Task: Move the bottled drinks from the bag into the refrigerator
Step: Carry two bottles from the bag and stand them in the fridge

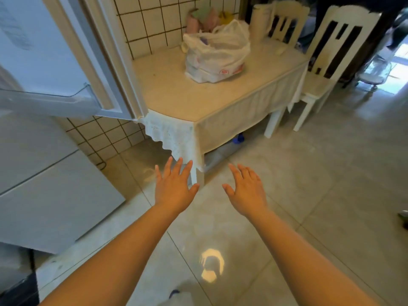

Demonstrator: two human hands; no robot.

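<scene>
A white plastic bag (217, 56) with red print stands on the table (176, 93) near the tiled wall, its top open; what is inside is hard to make out. The white refrigerator (44, 184) is at the left, and its upper door (66, 51) is swung open toward the table. My left hand (173, 186) and my right hand (245, 191) are stretched out in front of me over the floor, below the table's near corner. Both have straight, spread fingers and hold nothing. No bottle is plainly visible.
Two white chairs (331, 51) stand at the table's far right side. A pale cylinder (259, 21) and some pink and yellow packages (207, 21) sit behind the bag. A lace cloth (172, 133) hangs off the table corner. The floor is grey tile.
</scene>
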